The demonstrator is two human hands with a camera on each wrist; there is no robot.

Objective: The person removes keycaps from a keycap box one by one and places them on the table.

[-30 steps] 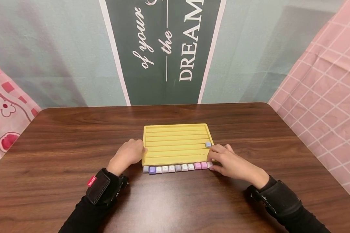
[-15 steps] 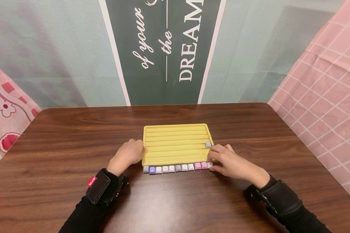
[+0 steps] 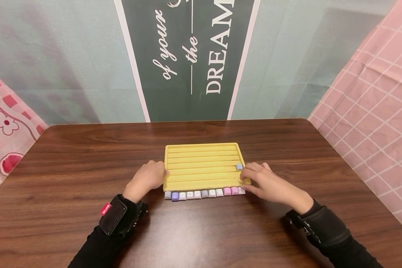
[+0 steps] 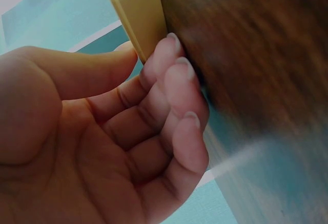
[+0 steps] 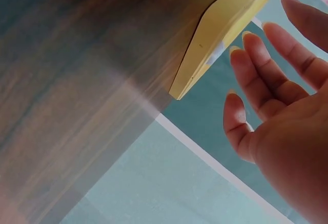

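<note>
A yellow tray (image 3: 201, 162) with long ridges lies on the table. My left hand (image 3: 147, 175) pinches its left edge, and in the left wrist view the thumb (image 4: 97, 73) and curled fingers (image 4: 184, 88) meet at the tray's corner. Along the near edge runs a row of keycaps: grey, purple (image 3: 175, 196), white (image 3: 190, 195), pink (image 3: 226, 191), and a pale one (image 3: 241, 191) at the right end. One light blue keycap (image 3: 239, 167) sits inside the tray at the right. Over the tray's near right corner is my right hand (image 3: 268, 184), fingers loosely bent, nothing seen between them.
The brown wooden table (image 3: 201, 230) extends on all sides of the tray. Behind it hangs a green cloth with lettering (image 3: 191, 59). Pink cloths hang at the left (image 3: 6, 141) and right (image 3: 382, 111).
My right hand has lifted slightly and shifted right, off the pale keycap at the row's right end, showing more of the tray's corner. The left hand and tray have stayed put.
</note>
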